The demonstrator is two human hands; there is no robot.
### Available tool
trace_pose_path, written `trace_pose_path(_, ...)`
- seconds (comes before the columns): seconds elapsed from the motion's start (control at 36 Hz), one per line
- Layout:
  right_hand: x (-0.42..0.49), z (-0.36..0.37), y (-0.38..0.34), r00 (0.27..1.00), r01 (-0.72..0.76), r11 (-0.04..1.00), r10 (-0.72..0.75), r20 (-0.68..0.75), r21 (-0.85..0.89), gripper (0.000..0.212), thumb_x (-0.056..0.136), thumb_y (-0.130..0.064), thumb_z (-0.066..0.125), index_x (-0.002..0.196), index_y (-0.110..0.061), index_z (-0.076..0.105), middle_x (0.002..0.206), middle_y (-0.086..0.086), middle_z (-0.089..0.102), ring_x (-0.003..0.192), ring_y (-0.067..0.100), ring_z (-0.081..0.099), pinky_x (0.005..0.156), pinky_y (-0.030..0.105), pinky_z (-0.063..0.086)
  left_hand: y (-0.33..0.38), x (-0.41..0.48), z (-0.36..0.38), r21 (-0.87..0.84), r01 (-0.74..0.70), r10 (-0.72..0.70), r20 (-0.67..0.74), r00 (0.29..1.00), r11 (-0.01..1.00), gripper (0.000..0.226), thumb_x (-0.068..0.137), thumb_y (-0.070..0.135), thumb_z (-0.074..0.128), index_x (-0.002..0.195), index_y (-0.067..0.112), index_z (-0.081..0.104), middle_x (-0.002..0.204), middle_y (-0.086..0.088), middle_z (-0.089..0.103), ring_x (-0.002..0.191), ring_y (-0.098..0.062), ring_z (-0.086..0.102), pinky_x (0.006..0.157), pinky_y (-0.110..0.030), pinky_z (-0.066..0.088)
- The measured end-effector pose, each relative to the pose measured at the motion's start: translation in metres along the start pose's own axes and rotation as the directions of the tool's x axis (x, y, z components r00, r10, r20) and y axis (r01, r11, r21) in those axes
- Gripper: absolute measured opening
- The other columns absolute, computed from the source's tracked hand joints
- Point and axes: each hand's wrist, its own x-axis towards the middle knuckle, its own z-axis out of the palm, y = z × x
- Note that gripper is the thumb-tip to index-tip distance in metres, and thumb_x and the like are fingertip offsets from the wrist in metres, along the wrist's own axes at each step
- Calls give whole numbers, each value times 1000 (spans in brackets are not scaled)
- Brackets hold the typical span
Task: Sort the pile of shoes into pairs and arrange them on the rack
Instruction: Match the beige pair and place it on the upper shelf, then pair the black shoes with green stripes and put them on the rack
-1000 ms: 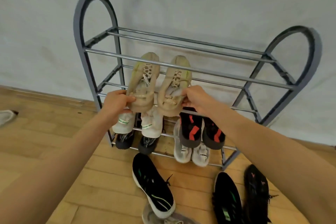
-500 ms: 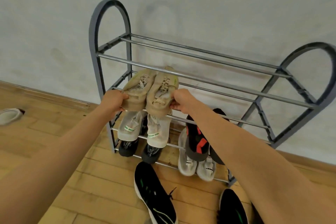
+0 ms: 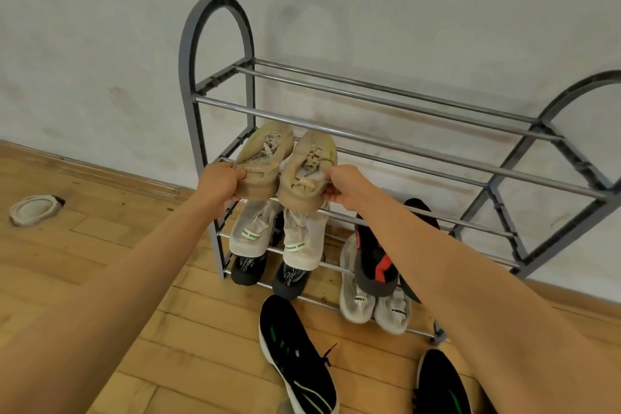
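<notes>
- Beige knit sneakers with pale laces, a matched pair: the left one (image 3: 258,161) and the right one (image 3: 307,175) sit side by side and touching at the left end of the rack's second tier, toes toward the wall.
- Left hand (image 3: 218,183) grips the left sneaker's padded heel with curled fingers; right hand (image 3: 346,186) pinches the right sneaker's heel collar.
- Whether the soles already rest fully on the rails is hard to tell.
- Grey metal shoe rack (image 3: 215,44) has arched end frames and thin chrome rails (image 3: 369,101).
- Below the pair are white mesh sneakers with green tags (image 3: 250,233), then black sneakers (image 3: 250,269); to the right, a black shoe with red markings (image 3: 373,255) lies over pale grey sneakers (image 3: 356,299).
- Two black sneakers with green stripes (image 3: 295,349) (image 3: 440,383) lie on the wooden plank floor (image 3: 100,279).
</notes>
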Motion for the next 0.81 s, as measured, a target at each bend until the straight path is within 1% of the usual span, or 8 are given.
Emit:
trace_pose_path(0.11, -4, 2, -6, 1000, -6, 999, 6, 10, -32, 11, 96, -5, 43, 103, -4, 52, 73, 8, 51, 61, 16, 48, 50, 24, 44, 1, 3, 2, -32, -1, 1, -21, 1000, 999, 22, 93, 3, 50, 74, 12, 56, 77, -5, 54, 67, -14, 50, 60, -30, 47)
trace_pose_path(0.25, -4, -1, -5, 1000, -12, 999, 13, 12, -33, 23, 97, -1, 43, 118, 1, 52, 75, 10, 50, 63, 18, 49, 53, 26, 47, -1, -1, 6, 21, -54, 55, -70, 996, 998, 14, 93, 11, 53, 99, 5, 64, 94, -10, 58, 83, -22, 55, 60, -28, 46)
trace_pose_path(0.33, -5, -5, -2, 1000, -6, 1000, 6, 22, -18, 30, 95, -1, 49, 124, 6, 50, 78, 10, 50, 65, 18, 50, 55, 27, 50, -2, -5, 6, 55, -93, 96, -62, 993, 994, 22, 93, 15, 53, 109, 3, 64, 96, -9, 59, 77, -17, 55, 61, -28, 46)
trace_pose_path(0.47, -13, -7, 1, 999, 45, 998, -44, 17, -34, 32, 94, -7, 55, 122, 7, 52, 75, 10, 49, 63, 16, 50, 55, 27, 51, -5, -16, 3, 107, -108, 113, -47, 992, 988, 26, 95, 23, 49, 110, 9, 64, 96, -6, 60, 89, -20, 55, 82, -38, 51)
trace_pose_path(0.56, -21, -9, 3, 994, 107, 985, -107, 7, -137, 34, 92, -15, 58, 120, 4, 55, 85, 11, 56, 69, 18, 56, 69, 31, 56, -5, -28, 4, 191, -135, 145, -37, 989, 972, 32, 93, 23, 48, 116, 5, 60, 97, -7, 59, 84, -19, 53, 67, -29, 46)
trace_pose_path(0.64, -38, -17, 9, 957, 262, 862, -288, 5, -434, 38, 91, -30, 58, 119, -4, 57, 110, 12, 62, 98, 25, 61, 91, 37, 53, -9, -51, 10, 337, -167, 207, -86, 975, 927, 46, 88, 20, 55, 131, 5, 46, 123, -14, 51, 111, -28, 49, 88, -37, 43)
trace_pose_path(0.69, -57, -25, 17, 914, 348, 737, -405, 33, -580, 41, 93, -34, 55, 125, -9, 54, 121, 9, 60, 111, 25, 57, 90, 28, 45, -16, -74, 20, 402, -217, 266, -68, 962, 889, 57, 87, 20, 58, 139, 9, 36, 141, -16, 34, 131, -32, 32, 106, -43, 31)
trace_pose_path(0.81, -91, -51, 48, 798, 461, 468, -590, 123, -754, 45, 95, -35, 51, 135, -17, 45, 131, 6, 53, 119, 21, 50, 92, 31, 41, -35, -118, 45, 558, -519, 556, 121, 823, 648, 47, 83, 11, 61, 128, 8, 49, 129, -16, 44, 122, -35, 38, 102, -42, 34)
